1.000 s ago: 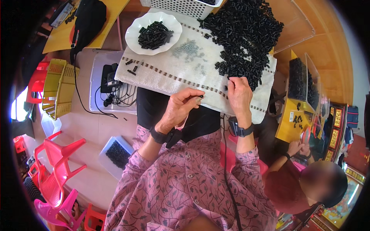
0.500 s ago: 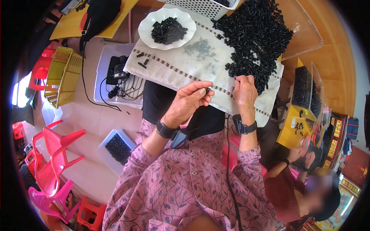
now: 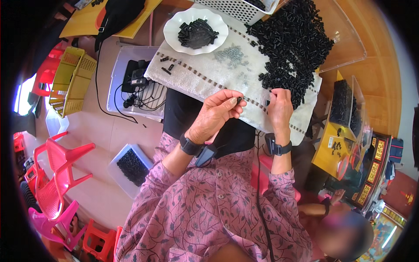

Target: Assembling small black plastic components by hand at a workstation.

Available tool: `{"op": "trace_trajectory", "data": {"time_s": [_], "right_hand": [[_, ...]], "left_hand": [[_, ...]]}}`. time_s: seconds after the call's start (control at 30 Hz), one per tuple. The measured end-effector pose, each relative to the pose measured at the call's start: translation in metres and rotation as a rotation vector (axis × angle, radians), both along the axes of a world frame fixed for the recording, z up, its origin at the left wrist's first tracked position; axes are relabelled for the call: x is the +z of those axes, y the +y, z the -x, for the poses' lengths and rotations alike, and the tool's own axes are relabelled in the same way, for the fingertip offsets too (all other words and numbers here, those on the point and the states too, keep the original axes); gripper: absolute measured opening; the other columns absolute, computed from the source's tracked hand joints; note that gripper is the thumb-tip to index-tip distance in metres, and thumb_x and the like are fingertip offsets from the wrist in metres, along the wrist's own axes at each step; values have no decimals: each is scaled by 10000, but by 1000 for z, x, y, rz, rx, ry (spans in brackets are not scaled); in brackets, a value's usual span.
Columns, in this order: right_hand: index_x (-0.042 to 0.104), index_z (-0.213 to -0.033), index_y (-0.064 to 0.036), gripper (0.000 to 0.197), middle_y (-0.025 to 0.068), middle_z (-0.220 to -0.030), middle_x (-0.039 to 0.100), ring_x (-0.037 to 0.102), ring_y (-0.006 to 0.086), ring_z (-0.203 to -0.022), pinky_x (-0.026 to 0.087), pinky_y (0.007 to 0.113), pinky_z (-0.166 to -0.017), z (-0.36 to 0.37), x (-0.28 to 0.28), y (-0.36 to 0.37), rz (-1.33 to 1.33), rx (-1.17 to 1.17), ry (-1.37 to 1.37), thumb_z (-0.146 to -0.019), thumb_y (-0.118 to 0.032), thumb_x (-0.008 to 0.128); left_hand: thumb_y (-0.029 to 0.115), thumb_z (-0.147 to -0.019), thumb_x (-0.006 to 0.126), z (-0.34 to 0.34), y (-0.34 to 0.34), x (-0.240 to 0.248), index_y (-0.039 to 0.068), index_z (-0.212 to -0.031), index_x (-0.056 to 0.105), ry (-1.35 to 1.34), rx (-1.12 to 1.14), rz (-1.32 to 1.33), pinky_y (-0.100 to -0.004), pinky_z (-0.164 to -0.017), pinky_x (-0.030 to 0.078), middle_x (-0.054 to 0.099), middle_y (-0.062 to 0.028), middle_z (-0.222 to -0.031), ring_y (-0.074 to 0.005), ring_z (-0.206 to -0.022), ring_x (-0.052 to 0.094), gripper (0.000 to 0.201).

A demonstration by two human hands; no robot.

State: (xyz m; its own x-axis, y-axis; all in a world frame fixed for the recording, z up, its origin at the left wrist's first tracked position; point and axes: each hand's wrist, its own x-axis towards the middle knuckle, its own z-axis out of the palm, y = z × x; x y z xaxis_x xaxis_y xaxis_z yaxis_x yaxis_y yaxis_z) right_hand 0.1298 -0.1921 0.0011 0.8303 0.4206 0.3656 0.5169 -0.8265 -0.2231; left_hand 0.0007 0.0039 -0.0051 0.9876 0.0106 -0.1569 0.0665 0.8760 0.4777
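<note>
My left hand (image 3: 218,111) is closed in a pinch above the near edge of the towel-covered table, with a small black plastic piece (image 3: 239,100) between thumb and fingertips. To its right, my right hand (image 3: 280,109) has its fingertips pinched together beside the near end of a large heap of black plastic pieces (image 3: 292,41). Whatever it grips is too small to make out. Small clear or silvery pieces (image 3: 231,53) lie scattered beyond my hands. A scalloped white plate (image 3: 171,40) holds more black pieces, and several loose ones (image 3: 167,70) lie near it.
A white perforated basket (image 3: 235,9) stands at the table's far side. Left of the table are a clear bin with chargers and cables (image 3: 114,83), yellow crates (image 3: 72,87) and pink-red plastic chairs (image 3: 61,161). At right, another person (image 3: 316,218) sits by a yellow table (image 3: 325,153).
The view has shifted slightly, so the table and plate appear a little farther right. My hands keep nearly the same pinched poses. The person at right has leaned and moved their hands.
</note>
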Motion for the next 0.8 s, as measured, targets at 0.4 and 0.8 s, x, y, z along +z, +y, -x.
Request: {"op": "trace_trajectory", "data": {"time_s": [0.4, 0.8], "right_hand": [[649, -1066, 8, 137, 21, -869, 672, 631, 72, -729, 485, 212, -626, 48, 44, 23, -798, 61, 817, -944, -53, 642], [650, -1004, 2, 99, 6, -787, 656, 621, 60, -679, 478, 200, -611, 66, 52, 39, -841, 88, 805, -907, -10, 669]], "left_hand": [[108, -1014, 558, -1, -3, 0, -7, -1177, 641, 22, 48, -55, -253, -823, 508, 680, -66, -1046, -111, -881, 616, 216], [130, -1028, 542, -1, -7, -2, -6, -1180, 626, 21, 69, -83, -244, -764, 504, 679, -56, -1003, -108, -850, 607, 220]]}}
